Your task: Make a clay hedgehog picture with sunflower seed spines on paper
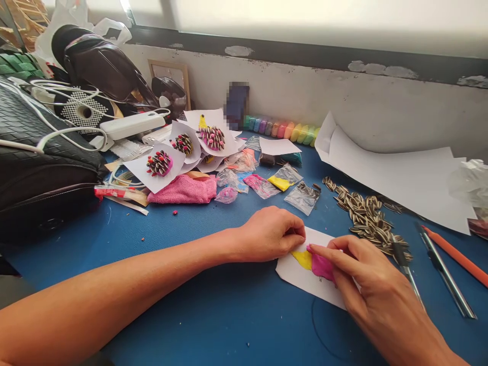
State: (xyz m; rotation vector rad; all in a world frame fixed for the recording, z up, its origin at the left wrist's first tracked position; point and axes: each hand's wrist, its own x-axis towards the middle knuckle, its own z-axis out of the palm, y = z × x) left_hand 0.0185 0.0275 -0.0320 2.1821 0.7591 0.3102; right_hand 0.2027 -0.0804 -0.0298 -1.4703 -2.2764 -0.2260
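A blue counter carries everything, with the white card as the thing being worked on, lying at a slant in front of the person. On the counter well to the left of the card stands a black bag. Large white sheets lie beyond the card and to its right, curling up at one end.

The right hand comes over the card's right part, half curled, its index finger stretched out to the clay; I cannot tell whether it grips anything. The left hand rests at the card's far left edge, fingers folded in and thumb near the index finger; what it may have hold of cannot be told.

A heap of seeds is just beyond the card, on its right. A pink cloth lies beyond the card to the left, and farther back on that side are three seed cards. An orange pen and a silver pen lie right of the card. A row of coloured clays stands far beyond it.

On the card, pink clay sits flat against smaller yellow clay, which lies to its left. Smallest is a red bead, well left of the card.
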